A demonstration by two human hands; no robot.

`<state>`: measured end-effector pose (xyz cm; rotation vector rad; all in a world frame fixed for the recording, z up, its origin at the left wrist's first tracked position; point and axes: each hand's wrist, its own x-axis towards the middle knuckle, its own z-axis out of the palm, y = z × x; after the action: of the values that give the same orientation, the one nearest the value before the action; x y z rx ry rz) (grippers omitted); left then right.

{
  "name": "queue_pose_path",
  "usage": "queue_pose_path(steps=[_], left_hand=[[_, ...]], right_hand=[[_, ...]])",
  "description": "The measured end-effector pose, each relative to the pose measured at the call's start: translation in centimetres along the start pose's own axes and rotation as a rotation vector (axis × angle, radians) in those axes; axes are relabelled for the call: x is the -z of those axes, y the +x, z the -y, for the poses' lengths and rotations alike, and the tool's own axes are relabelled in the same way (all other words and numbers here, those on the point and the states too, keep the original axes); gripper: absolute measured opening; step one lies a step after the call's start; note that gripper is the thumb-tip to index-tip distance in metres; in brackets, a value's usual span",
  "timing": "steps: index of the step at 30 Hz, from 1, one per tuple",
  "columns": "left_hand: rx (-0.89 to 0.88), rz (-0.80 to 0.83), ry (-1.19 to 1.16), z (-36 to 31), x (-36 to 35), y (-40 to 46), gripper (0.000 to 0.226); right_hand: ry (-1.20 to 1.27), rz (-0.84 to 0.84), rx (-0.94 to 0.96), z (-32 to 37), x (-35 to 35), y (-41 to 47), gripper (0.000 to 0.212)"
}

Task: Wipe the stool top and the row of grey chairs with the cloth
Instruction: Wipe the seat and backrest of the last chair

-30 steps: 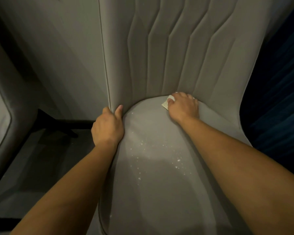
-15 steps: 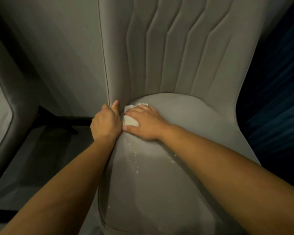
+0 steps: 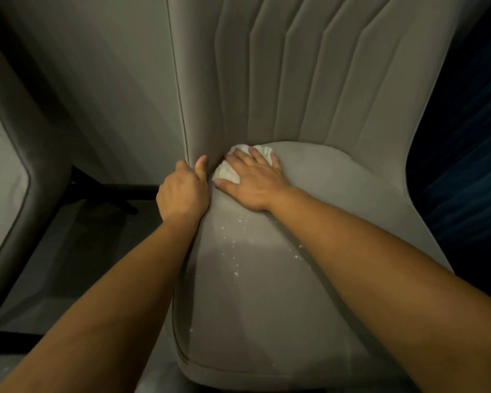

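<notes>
A grey upholstered chair (image 3: 267,307) with a ribbed backrest fills the middle of the view. My right hand (image 3: 253,180) lies flat with spread fingers on a crumpled white cloth (image 3: 227,171), pressing it onto the seat's back left corner where seat meets backrest. My left hand (image 3: 183,194) grips the chair's left edge, thumb up against the backrest seam. White crumbs (image 3: 236,245) are scattered on the seat below my right hand.
Another grey chair (image 3: 6,194) stands at the left edge, with dark floor and a black chair leg (image 3: 105,191) between the two. A pale wall rises behind. Dark blue fabric (image 3: 465,165) hangs at the right.
My right hand swept the cloth from the seat's back middle to its back left corner and now lies flatter, fingers spread. My left hand kept its grip on the chair edge.
</notes>
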<state>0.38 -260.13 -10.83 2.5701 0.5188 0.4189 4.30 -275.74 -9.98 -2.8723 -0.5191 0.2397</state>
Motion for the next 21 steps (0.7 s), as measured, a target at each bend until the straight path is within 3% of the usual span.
queue_pose_path(steps=[5,12,15,18,21], left_hand=[[-0.029,0.022,0.006,0.4,-0.3,0.4,0.053],[-0.028,0.065,0.004,0.5,-0.3,0.9,0.053],[-0.009,0.098,0.001,0.5,-0.4,1.2,0.057],[0.013,0.186,-0.026,0.1,0.3,1.3,0.063],[0.009,0.310,-0.026,-0.1,2.2,2.4,0.094]], right_hand=[[0.010,0.096,0.111,-0.1,0.6,-5.9,0.093],[-0.055,0.105,0.235,-1.8,0.6,-18.5,0.090],[-0.079,0.068,0.188,-2.4,0.0,-20.5,0.085],[-0.051,0.078,0.039,-2.5,0.1,-17.0,0.084],[0.006,0.071,-0.111,-2.7,0.1,-11.3,0.087]])
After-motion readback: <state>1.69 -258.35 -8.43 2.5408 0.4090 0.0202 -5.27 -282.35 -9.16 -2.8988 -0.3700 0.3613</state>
